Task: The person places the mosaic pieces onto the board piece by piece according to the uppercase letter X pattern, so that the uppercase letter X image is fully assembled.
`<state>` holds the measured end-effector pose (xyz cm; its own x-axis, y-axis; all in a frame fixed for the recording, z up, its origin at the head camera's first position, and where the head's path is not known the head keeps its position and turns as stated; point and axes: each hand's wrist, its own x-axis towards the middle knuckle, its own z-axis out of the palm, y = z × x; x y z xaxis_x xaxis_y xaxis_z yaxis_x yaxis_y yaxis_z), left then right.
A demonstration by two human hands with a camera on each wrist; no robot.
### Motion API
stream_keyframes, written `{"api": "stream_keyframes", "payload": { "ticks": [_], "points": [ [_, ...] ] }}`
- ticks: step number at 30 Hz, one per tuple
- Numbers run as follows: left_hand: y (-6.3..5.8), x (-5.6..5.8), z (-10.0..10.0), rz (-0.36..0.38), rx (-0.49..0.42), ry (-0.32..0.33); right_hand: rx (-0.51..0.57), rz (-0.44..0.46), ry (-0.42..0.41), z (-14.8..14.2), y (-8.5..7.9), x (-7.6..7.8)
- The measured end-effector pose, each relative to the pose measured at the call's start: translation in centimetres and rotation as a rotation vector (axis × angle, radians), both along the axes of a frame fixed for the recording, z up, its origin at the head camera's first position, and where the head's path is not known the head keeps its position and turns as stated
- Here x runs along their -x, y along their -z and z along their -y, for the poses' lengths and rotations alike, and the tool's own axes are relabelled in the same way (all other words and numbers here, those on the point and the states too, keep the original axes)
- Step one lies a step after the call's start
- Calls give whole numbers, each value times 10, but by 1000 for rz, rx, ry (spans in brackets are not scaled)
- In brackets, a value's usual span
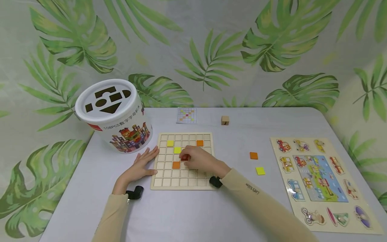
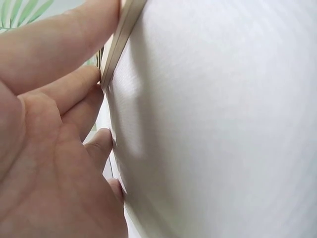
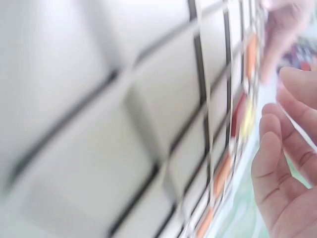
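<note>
Gridded board (image 1: 183,182) lies flat; red tile (image 1: 184,157) on it.

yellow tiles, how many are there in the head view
3: two yellow tiles diagonal neighbours on the grid board, one loose yellow tile on the table to its right; the right hand may hide more.

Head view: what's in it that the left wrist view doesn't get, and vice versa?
Head only: right hand, pattern card, loose orange tile, loose yellow tile, wooden cube, puzzle board.

Left wrist only: the palm side of the left hand; head shows its back.

Both: left hand at the grid board edge, white table, leaf-print backdrop.
</note>
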<state>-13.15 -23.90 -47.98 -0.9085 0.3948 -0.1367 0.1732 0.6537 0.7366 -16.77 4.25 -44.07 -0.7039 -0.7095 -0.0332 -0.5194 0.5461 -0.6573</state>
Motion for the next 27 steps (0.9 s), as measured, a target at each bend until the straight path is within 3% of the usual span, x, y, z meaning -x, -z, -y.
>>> {"api": "stream_keyframes", "payload": {
  "ticks": [7,14,20,27],
  "points": [
    [-1,0,-1,4,-1,0,114,-15,40,-72,-4,2],
    [0,0,0,8,3,-2,84,-35,83,-128,5,-7],
    [0,0,-1,11,-4,-9,51,14,98,-149,16,-19],
    [1,0,-1,9,-6,-5,33,73,76,-147,20,-32]
  ]
}}
